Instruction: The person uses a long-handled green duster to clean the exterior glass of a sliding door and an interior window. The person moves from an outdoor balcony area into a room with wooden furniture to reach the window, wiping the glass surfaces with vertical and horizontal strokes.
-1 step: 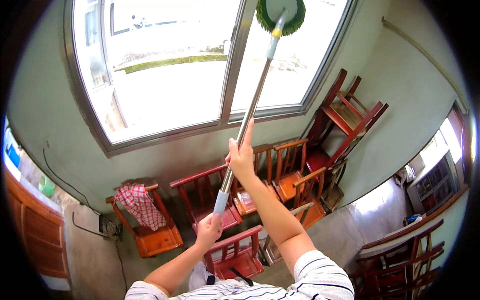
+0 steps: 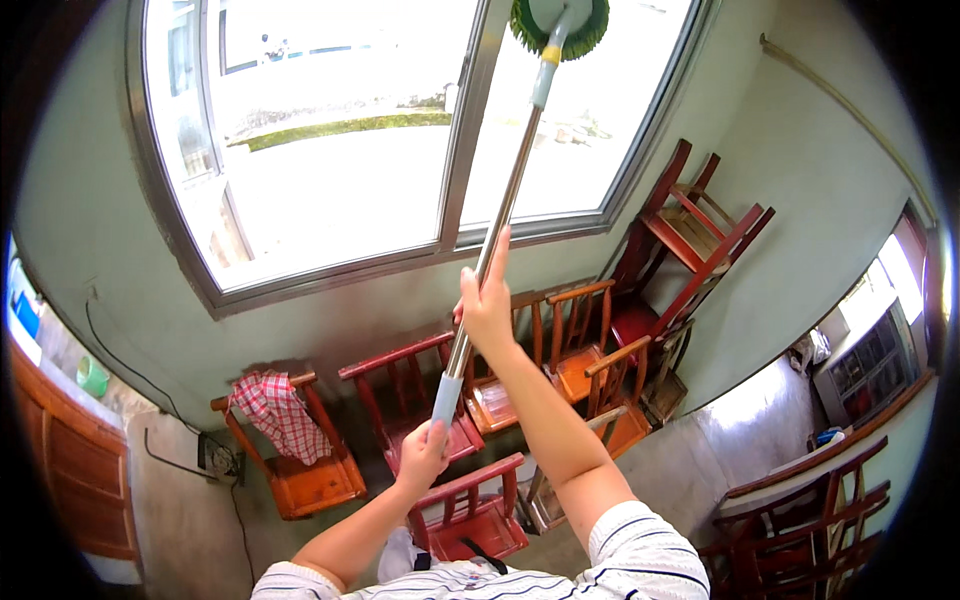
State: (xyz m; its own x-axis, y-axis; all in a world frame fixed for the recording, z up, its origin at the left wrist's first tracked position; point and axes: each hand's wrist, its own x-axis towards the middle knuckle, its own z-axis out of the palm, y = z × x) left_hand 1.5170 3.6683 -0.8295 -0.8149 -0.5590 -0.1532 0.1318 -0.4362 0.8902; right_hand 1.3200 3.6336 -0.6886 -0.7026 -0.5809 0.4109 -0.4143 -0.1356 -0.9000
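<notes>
A long-handled mop with a silver pole point(image 2: 520, 165) slants up in front of me. Its round green fringed head point(image 2: 590, 40) is up at the right pane of the window point(image 2: 580, 140); I cannot tell whether it touches the glass. Wrapped low on the pole, at its pale grey grip point(image 2: 447, 398), is my left hand point(image 2: 424, 455). Higher up, my right hand point(image 2: 485, 312) closes round the metal part, with one finger stretched along it.
Several wooden chairs point(image 2: 490, 525) stand below the window, one with a red checked cloth point(image 2: 280, 410) on it. Stacked chairs point(image 2: 690, 240) fill the right corner. A black cable point(image 2: 135, 363) runs down the left wall. More dark chairs point(image 2: 810, 520) are at lower right.
The mop has shifted slightly upward, and both my hands have risen a little with it. My hold on the pole looks the same.
</notes>
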